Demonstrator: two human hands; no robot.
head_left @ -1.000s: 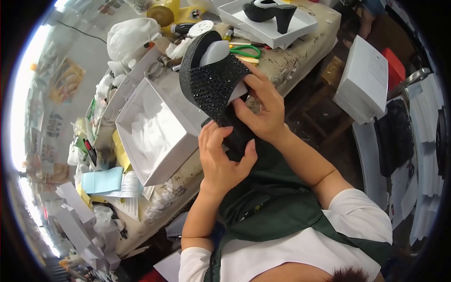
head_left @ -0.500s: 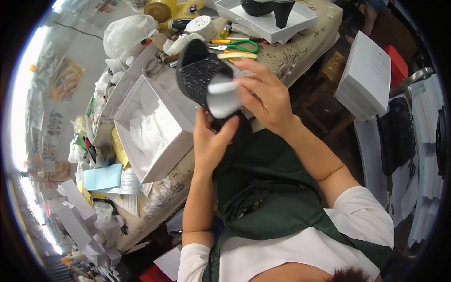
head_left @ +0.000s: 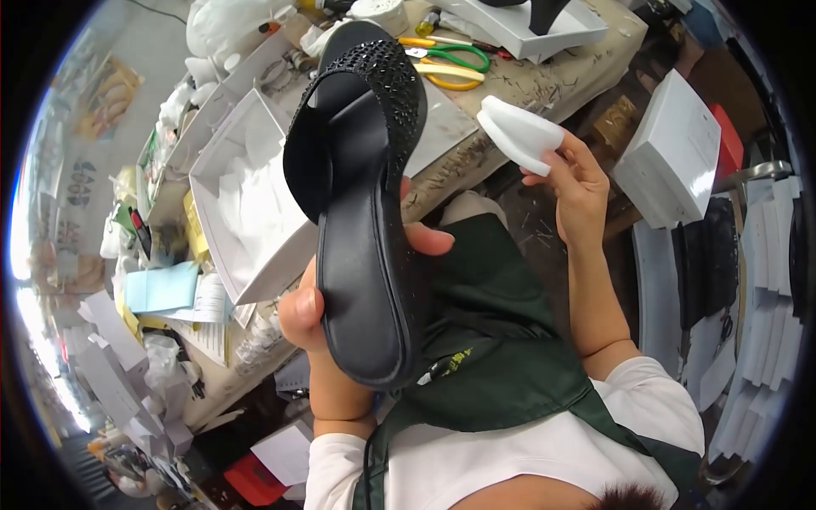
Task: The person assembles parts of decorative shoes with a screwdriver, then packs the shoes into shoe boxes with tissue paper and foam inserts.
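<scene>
My left hand (head_left: 308, 313) grips a black slip-on shoe (head_left: 361, 221) from underneath, its insole facing me and its studded toe strap pointing away. A thumb tip shows at the shoe's right edge. My right hand (head_left: 576, 183) is raised to the right of the shoe and pinches a white foam insert (head_left: 520, 133) between its fingers, clear of the shoe.
An open white shoebox (head_left: 246, 204) with tissue paper sits on the cluttered workbench (head_left: 501, 89) behind the shoe. Green-handled scissors (head_left: 455, 55) lie farther back. Another white box (head_left: 676, 153) stands to the right, and papers and boxes pile at the left.
The white insert has come out of the shoe and moved right in my right hand. My left hand has turned the shoe so its insole faces me and brought it closer.
</scene>
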